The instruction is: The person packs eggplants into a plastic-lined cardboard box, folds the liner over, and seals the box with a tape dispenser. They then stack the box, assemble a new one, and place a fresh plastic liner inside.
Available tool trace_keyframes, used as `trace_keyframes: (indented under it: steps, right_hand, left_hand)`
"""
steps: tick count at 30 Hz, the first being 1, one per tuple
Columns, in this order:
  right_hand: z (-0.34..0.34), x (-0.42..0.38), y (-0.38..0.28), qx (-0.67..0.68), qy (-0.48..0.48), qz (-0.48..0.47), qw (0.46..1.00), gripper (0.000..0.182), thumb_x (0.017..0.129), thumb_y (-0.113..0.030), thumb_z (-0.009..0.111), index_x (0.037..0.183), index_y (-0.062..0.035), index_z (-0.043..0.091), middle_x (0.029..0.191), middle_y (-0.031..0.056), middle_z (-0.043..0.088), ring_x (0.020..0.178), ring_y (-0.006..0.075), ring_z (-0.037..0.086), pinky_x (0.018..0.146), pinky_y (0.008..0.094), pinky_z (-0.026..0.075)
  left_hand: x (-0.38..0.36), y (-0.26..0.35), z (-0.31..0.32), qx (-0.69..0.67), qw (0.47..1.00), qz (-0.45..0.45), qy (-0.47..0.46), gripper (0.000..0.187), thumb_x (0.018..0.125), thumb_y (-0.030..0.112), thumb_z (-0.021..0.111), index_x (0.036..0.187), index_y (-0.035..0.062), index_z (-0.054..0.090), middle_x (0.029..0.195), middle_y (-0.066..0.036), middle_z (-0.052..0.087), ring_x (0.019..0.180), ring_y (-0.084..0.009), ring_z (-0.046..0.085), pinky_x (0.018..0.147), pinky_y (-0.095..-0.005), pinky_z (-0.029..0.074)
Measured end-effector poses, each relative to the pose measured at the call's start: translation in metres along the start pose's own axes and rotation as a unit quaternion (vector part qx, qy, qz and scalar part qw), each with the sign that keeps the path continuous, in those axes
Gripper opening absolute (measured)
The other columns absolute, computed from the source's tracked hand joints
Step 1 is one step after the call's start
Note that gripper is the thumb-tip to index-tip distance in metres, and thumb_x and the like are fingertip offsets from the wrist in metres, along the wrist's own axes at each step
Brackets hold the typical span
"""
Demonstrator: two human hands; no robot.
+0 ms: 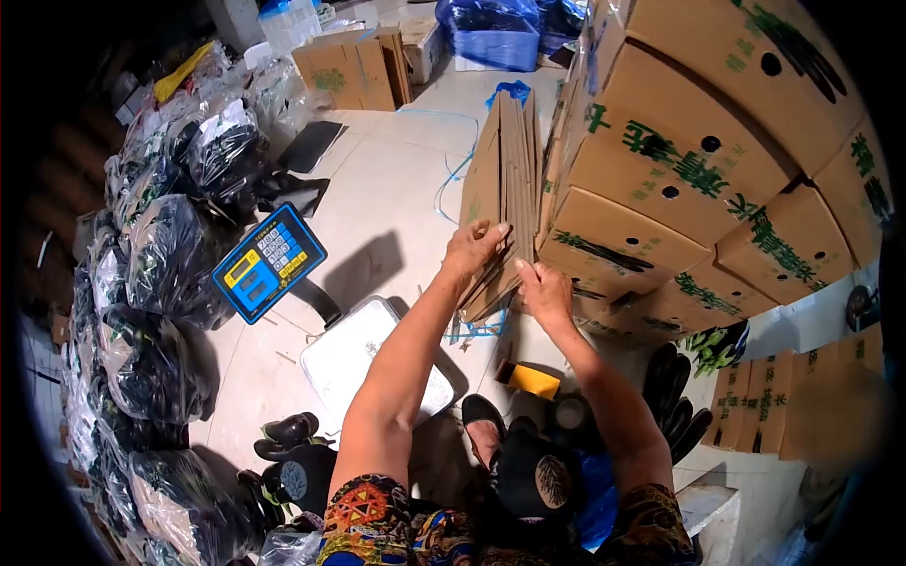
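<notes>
"Two bare hands, left (478, 247) and right (545, 294), both on the flattened cardboard (512, 174). Lying where, exactly?"

"On the tiled floor (387, 160), between the scale (344, 354) and the stacked boxes (694, 118), close beside the latter. Sheets apparently on edge, slightly fanned."

"And the grip?"

"Grasping cardboard, left and right alike: left fingers bent over the edges, right thumb laid against them, lower down. Impossible to tell how many sheets in each grasp."

"Likely to handle how?"

"Probably light singly, heavier as a bundle; stiff along the face, easy to bend at creases, perhaps sliding sheet on sheet. Best held by the long edges, one hand per side, clear of crushable corners."

"And the count?"

"Sheets: too tightly packed to number. One scale, one small yellow-fronted box (530, 380), one blue tub (491, 36). At least six stacked boxes. Two groups of loose eggplants (672, 387), one at either side. Filled bags (170, 255): more than four, too overlapped for an exact figure."
</notes>
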State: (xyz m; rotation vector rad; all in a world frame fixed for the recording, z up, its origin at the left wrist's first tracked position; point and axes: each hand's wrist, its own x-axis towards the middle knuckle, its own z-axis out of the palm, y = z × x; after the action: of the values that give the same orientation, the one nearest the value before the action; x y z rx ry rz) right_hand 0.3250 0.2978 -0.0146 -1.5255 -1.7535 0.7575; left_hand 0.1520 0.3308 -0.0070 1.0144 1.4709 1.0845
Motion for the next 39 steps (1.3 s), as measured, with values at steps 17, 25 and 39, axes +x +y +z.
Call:
trace_keyframes:
  steps: [17,25,39]
  right_hand:
    - [0.033,-0.06,0.032,0.049,-0.223,0.046,0.973,0.027,0.088,-0.025,0.065,0.082,0.0011,0.062,0.068,0.0134,0.065,0.064,0.0253,0.063,0.064,0.0364,0.05]
    - [-0.02,-0.083,-0.091,-0.028,-0.045,-0.327,0.943,0.053,0.075,-0.01,0.077,0.12,-0.0024,0.052,0.13,0.0226,0.047,0.11,0.0397,0.056,0.088,0.0413,0.048]
    - [-0.025,-0.15,-0.215,-0.177,-0.373,-0.483,0.772,0.027,0.085,-0.026,0.066,0.08,-0.0004,0.06,0.068,0.0227,0.061,0.07,0.0443,0.062,0.063,0.0496,0.049]
  left_hand:
    - [-0.039,0.042,-0.132,0.374,0.836,0.279,0.29,0.018,0.082,0.013,0.063,0.095,0.0018,0.057,0.077,-0.024,0.064,0.072,-0.0411,0.065,0.066,-0.0479,0.051]
    - [-0.292,0.106,-0.259,0.179,0.948,0.189,0.186,0.019,0.083,0.007,0.063,0.099,-0.0026,0.061,0.084,0.001,0.058,0.08,-0.0076,0.05,0.072,-0.023,0.042]
    - [-0.394,0.007,-0.33,0.103,0.956,0.163,0.219,0.024,0.08,0.012,0.072,0.098,0.0013,0.06,0.09,0.0,0.058,0.086,-0.0108,0.055,0.078,-0.0261,0.046]
